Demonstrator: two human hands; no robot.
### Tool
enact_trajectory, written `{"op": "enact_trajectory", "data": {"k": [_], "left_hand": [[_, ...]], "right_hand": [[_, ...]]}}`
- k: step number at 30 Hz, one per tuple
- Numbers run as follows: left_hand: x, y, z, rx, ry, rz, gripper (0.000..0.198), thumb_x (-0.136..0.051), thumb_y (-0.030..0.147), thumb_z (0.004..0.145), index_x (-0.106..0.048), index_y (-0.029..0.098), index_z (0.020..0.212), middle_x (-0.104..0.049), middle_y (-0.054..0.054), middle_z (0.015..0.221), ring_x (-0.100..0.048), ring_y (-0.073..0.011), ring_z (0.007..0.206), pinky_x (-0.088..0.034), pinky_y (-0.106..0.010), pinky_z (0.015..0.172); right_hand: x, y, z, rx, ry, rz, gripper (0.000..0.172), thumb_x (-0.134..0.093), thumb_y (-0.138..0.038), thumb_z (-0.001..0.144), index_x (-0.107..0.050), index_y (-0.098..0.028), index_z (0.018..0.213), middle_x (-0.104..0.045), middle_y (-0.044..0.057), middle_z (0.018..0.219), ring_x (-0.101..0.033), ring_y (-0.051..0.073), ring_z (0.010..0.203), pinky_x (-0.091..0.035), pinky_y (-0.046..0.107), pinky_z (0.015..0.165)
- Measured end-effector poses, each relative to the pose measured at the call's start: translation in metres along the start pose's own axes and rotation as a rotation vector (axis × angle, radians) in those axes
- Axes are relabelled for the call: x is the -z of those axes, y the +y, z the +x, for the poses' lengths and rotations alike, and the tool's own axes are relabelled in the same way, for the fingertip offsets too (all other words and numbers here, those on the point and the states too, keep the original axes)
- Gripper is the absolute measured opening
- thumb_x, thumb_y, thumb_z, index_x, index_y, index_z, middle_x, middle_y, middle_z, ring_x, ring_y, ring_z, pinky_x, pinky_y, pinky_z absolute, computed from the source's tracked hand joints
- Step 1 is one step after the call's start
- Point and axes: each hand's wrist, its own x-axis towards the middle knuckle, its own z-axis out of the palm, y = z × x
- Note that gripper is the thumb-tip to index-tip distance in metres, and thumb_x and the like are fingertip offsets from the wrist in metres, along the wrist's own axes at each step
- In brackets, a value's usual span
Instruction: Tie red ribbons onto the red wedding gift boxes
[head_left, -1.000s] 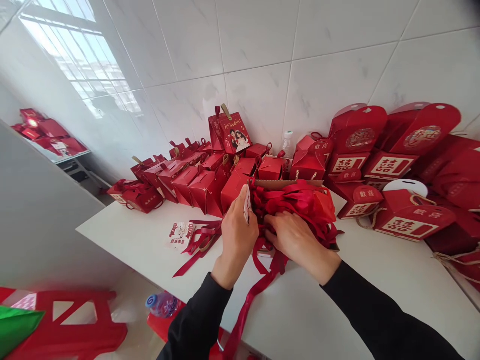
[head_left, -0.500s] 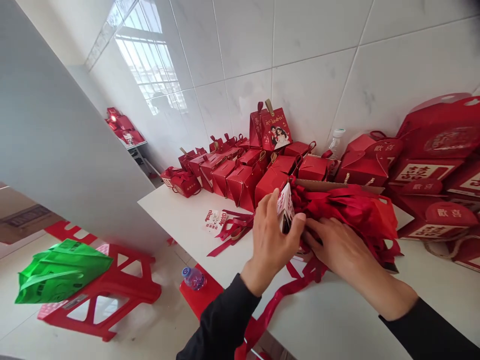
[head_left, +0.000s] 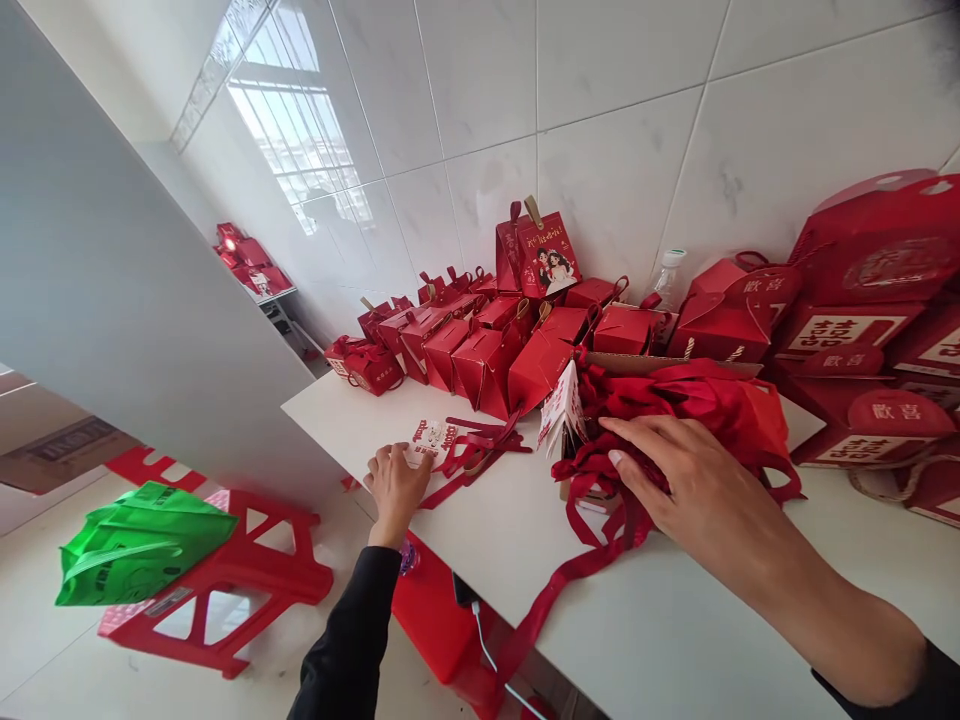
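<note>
My left hand (head_left: pixel 395 482) reaches to the table's left corner, its fingertips on a small white-and-red printed card (head_left: pixel 429 438) lying flat beside loose red ribbons (head_left: pixel 477 449). The fingers are curled over the card's edge. My right hand (head_left: pixel 684 465) lies open and flat on a heap of red ribbon and red bags (head_left: pixel 694 410) spilling from a cardboard box (head_left: pixel 637 366). A stack of printed tags (head_left: pixel 561 404) stands against the heap's left side, touched by neither hand.
Rows of small red gift boxes (head_left: pixel 480 345) line the tiled wall, larger red boxes (head_left: pixel 855 330) at right, a clear bottle (head_left: pixel 667 280) behind. A red ribbon (head_left: pixel 551 600) trails over the white table (head_left: pixel 675 620) edge. Below left stand a red stool (head_left: pixel 217 590) and green bag (head_left: pixel 135 540).
My left hand has let go of the tag stack and moved left and down to the card at the table corner. My right hand has spread flat on the ribbon heap.
</note>
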Motion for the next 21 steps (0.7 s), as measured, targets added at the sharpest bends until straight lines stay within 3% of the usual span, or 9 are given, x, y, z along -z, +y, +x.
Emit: {"op": "enact_trajectory", "data": {"k": [3,5,8,10,14,17,21], "left_hand": [[-0.001,-0.002,0.000,0.044,0.002,-0.049,0.027,-0.074,0.034,0.088,-0.067,0.016,0.108,-0.066,-0.009,0.121,-0.058,-0.0291,0.123,-0.042,-0.056,0.109],[0.004,-0.002,0.003,0.054,0.005,-0.145,0.022,-0.071,0.032,0.090,-0.066,0.016,0.104,-0.069,-0.006,0.107,-0.065,-0.0235,0.104,-0.051,-0.048,0.098],[0.020,0.002,0.009,0.020,0.043,-0.344,0.017,-0.063,0.031,0.091,-0.063,0.017,0.101,-0.069,-0.002,0.087,-0.066,-0.0171,0.078,-0.055,-0.033,0.075],[0.036,0.011,0.010,-0.025,0.112,-0.466,0.021,-0.063,0.035,0.086,-0.062,0.018,0.098,-0.067,0.000,0.082,-0.064,-0.0161,0.073,-0.052,-0.029,0.067],[0.070,0.045,-0.001,-0.122,0.219,-0.633,0.033,-0.071,0.049,0.079,-0.063,0.021,0.095,-0.061,0.003,0.081,-0.059,-0.0141,0.070,-0.047,-0.026,0.062],[0.087,0.081,-0.023,-0.197,0.125,-0.682,0.032,-0.076,0.048,0.078,-0.067,0.023,0.096,-0.063,0.003,0.076,-0.056,-0.0125,0.061,-0.043,-0.024,0.054],[0.094,0.123,-0.058,-0.318,-0.033,-0.714,0.021,-0.075,0.041,0.081,-0.067,0.023,0.088,-0.061,0.005,0.066,-0.048,-0.0096,0.051,-0.038,-0.021,0.045]], "right_hand": [[0.002,-0.003,0.000,0.003,0.043,0.006,0.041,-0.042,-0.032,0.105,-0.069,-0.017,0.130,-0.070,0.013,0.114,-0.064,0.031,0.108,-0.054,0.046,0.095],[0.006,-0.005,-0.001,0.010,0.061,0.014,0.040,-0.042,-0.031,0.105,-0.069,-0.016,0.130,-0.070,0.013,0.115,-0.063,0.030,0.108,-0.054,0.047,0.096],[0.011,-0.008,-0.003,0.002,0.083,0.024,0.038,-0.042,-0.028,0.105,-0.069,-0.017,0.130,-0.069,0.012,0.117,-0.064,0.030,0.109,-0.055,0.047,0.096],[0.015,-0.009,-0.003,0.002,0.113,0.030,0.036,-0.044,-0.028,0.105,-0.070,-0.018,0.128,-0.069,0.012,0.116,-0.064,0.030,0.108,-0.056,0.047,0.093],[0.017,-0.014,-0.001,0.036,0.172,0.070,0.032,-0.048,-0.024,0.105,-0.070,-0.016,0.126,-0.068,0.013,0.114,-0.063,0.030,0.108,-0.056,0.049,0.093],[0.018,-0.024,0.000,0.058,0.176,0.153,0.029,-0.049,-0.020,0.105,-0.069,-0.016,0.126,-0.067,0.012,0.114,-0.062,0.028,0.110,-0.054,0.048,0.097],[0.019,-0.042,-0.001,0.096,0.143,0.247,0.029,-0.051,-0.018,0.105,-0.064,-0.018,0.130,-0.067,0.010,0.118,-0.060,0.026,0.115,-0.052,0.045,0.101]]}}
